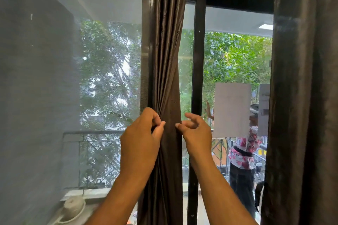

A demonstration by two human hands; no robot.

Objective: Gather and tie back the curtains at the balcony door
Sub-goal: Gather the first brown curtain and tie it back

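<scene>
Pinching the gathered curtain (169, 78) at its waist: your left hand (140, 133) has thumb and curled fingers nipping the left folds, while your right hand (196, 130) sits at the right edge with fingers loosely curled, thumb tip touching the cloth; I can't tell if it really grips. The curtain hangs bunched in front of the dark door frame (198, 60), between the mesh screen (73, 78) and the glass pane (236, 56). A second curtain (301, 97) hangs at far right, untouched. The fabric looks thin, soft and satiny, so expect it to be light but slippery, with pleats sliding out of a weak pinch. Wrap the whole bundle where it narrows, not the single folds. No tie-back is visible.
</scene>
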